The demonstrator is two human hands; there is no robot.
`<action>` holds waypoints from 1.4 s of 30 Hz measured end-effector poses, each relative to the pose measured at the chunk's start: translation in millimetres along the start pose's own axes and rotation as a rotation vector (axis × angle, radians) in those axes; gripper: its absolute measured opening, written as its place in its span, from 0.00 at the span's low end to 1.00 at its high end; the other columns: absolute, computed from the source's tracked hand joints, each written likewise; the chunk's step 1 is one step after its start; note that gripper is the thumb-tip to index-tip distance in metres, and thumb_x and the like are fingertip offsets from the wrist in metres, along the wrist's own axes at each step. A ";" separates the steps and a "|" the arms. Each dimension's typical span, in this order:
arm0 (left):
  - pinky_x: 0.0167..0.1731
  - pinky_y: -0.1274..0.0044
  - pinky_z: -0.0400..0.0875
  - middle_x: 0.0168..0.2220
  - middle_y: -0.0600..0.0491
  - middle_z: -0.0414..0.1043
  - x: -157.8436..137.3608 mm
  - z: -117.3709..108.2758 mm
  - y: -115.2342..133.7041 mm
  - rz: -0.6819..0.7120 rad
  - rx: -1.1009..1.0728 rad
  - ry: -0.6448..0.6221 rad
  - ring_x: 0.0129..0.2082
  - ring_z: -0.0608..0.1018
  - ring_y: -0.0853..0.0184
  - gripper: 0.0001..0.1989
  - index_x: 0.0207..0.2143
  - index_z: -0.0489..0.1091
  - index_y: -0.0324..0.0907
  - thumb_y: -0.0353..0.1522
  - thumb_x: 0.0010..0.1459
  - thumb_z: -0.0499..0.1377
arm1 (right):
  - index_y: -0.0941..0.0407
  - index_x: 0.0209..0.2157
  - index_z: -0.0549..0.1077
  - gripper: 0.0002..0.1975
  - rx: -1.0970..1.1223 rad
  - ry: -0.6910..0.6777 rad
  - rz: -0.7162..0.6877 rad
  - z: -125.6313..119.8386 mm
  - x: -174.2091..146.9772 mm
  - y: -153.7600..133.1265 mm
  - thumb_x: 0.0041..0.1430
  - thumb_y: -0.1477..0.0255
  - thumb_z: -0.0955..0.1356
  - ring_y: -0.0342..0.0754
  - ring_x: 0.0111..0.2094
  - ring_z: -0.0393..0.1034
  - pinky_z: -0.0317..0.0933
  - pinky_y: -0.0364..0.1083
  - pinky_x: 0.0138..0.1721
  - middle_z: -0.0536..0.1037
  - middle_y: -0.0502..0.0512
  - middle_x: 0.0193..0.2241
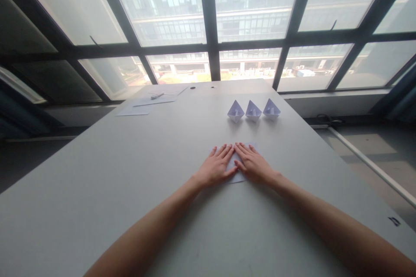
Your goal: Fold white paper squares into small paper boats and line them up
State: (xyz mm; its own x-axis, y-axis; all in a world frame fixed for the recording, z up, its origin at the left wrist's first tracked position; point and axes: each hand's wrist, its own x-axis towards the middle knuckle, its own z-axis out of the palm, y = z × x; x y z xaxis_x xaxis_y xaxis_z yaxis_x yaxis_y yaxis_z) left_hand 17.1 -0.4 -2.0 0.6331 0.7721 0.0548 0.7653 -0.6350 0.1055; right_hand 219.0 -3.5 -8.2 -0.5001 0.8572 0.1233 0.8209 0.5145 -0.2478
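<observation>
Though washed with glare, broad window panes (250, 21) in straight, dark frames (207, 8), beyond the row of paper boats (253, 111). Beneath the boats, and reaching well to the left of them, a pale, smooth table (113, 173), likely useful as a hard, level backing for thin paper. Well left of the boats, loose white sheets (133, 111), flat and straight-edged, seemingly put there to leave working room. On the near side of the boats, left hand (214, 168) and right hand (255, 165), palms down, fingers slightly spread, index tips meeting or nearly so, thumbs angled inward; pinching nothing, just pressing, probably to hold the paper flat with even force on both halves. Under both palms, also on the near side of the boats, a piece of thin white paper (238, 177), mostly covered; cannot tell the folds. As for the boats, three alike, crisply creased, each with a pointed peak over a wider base, faintly lilac in shade; lined up apart from the hands, perhaps to avoid crushing. Left of the boats, on the loose sheets, a slim whitish thing (157, 96), perhaps a pen.
</observation>
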 end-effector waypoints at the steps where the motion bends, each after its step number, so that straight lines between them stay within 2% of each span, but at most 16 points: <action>1: 0.67 0.66 0.37 0.71 0.49 0.41 0.0 0.1 -0.3 0.001 0.001 0.000 0.71 0.45 0.61 0.38 0.71 0.41 0.42 0.53 0.67 0.38 | 0.64 0.68 0.51 0.33 -0.009 0.004 0.016 0.7 0.1 0.6 0.68 0.61 0.55 0.52 0.69 0.43 0.37 0.55 0.68 0.51 0.63 0.68; 7: 0.67 0.65 0.37 0.71 0.48 0.42 0.0 1.1 -2.1 0.001 0.001 -0.009 0.71 0.44 0.60 0.38 0.70 0.43 0.41 0.53 0.67 0.39 | 0.65 0.67 0.53 0.33 -0.049 0.029 0.144 5.2 0.9 5.9 0.68 0.60 0.55 0.54 0.69 0.42 0.36 0.57 0.68 0.50 0.64 0.68; 15: 0.67 0.65 0.37 0.71 0.47 0.40 -0.7 -3.6 0.3 -0.001 0.006 -0.036 0.71 0.45 0.59 0.39 0.70 0.42 0.40 0.54 0.66 0.39 | 0.70 0.66 0.55 0.29 -0.115 0.142 0.313 6.2 -0.5 18.5 0.66 0.72 0.53 0.56 0.69 0.44 0.38 0.57 0.67 0.53 0.69 0.67; 17: 0.67 0.64 0.37 0.71 0.47 0.40 -0.8 -4.2 0.6 -0.004 0.003 -0.037 0.71 0.45 0.59 0.38 0.70 0.42 0.41 0.53 0.66 0.39 | 0.69 0.66 0.54 0.29 -0.134 0.204 0.283 3.2 -1.0 17.1 0.66 0.74 0.52 0.55 0.69 0.41 0.36 0.57 0.68 0.51 0.68 0.68; 19: 0.67 0.64 0.37 0.71 0.47 0.40 -0.8 -3.9 0.7 -0.002 0.000 -0.031 0.71 0.45 0.59 0.38 0.70 0.42 0.42 0.53 0.66 0.40 | 0.67 0.67 0.52 0.29 -0.133 0.230 0.168 0.5 -1.6 12.2 0.66 0.75 0.52 0.53 0.70 0.36 0.34 0.56 0.68 0.48 0.65 0.69; 21: 0.67 0.64 0.37 0.71 0.47 0.41 -0.7 -3.0 0.7 0.001 -0.002 -0.022 0.71 0.45 0.59 0.38 0.71 0.41 0.41 0.53 0.66 0.39 | 0.65 0.68 0.51 0.29 -0.101 0.184 0.025 -0.5 -2.1 5.5 0.67 0.74 0.52 0.51 0.70 0.35 0.35 0.55 0.68 0.47 0.62 0.69; 23: 0.67 0.64 0.37 0.71 0.47 0.41 -0.6 -1.8 0.7 0.000 0.001 -0.014 0.71 0.45 0.59 0.38 0.71 0.41 0.41 0.53 0.67 0.39 | 0.64 0.68 0.51 0.29 -0.058 0.105 -0.049 0.1 -2.5 -0.1 0.68 0.70 0.53 0.50 0.70 0.38 0.38 0.54 0.68 0.49 0.61 0.69; 28: 0.67 0.65 0.38 0.71 0.47 0.41 -0.5 -0.6 0.8 -0.002 0.011 -0.006 0.71 0.45 0.60 0.38 0.71 0.40 0.40 0.52 0.67 0.38 | 0.64 0.68 0.52 0.31 -0.007 0.005 0.005 2.2 -2.4 -3.1 0.68 0.65 0.55 0.52 0.69 0.44 0.39 0.55 0.68 0.51 0.63 0.68; 33: 0.67 0.64 0.37 0.71 0.48 0.40 0.0 -0.4 -0.3 -0.003 0.017 -0.015 0.71 0.43 0.60 0.38 0.71 0.40 0.42 0.53 0.67 0.38 | 0.63 0.68 0.52 0.32 -0.036 0.005 0.050 2.9 -1.1 -0.8 0.68 0.63 0.55 0.53 0.69 0.41 0.38 0.55 0.68 0.49 0.63 0.69; 42: 0.67 0.65 0.37 0.71 0.44 0.37 -0.9 1.3 -1.7 -0.012 0.018 -0.005 0.71 0.44 0.59 0.41 0.70 0.42 0.37 0.55 0.66 0.38 | 0.67 0.67 0.53 0.31 -0.046 0.041 0.208 5.3 -0.6 3.4 0.69 0.64 0.53 0.54 0.69 0.41 0.37 0.56 0.68 0.50 0.65 0.68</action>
State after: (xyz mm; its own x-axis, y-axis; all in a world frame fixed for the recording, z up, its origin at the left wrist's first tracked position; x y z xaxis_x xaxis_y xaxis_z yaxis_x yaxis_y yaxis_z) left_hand 15.4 -0.1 -3.5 0.6248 0.7793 0.0483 0.7745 -0.6264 0.0878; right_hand 220.6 -2.4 -14.2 -0.3074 0.9448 0.1135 0.9175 0.3259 -0.2281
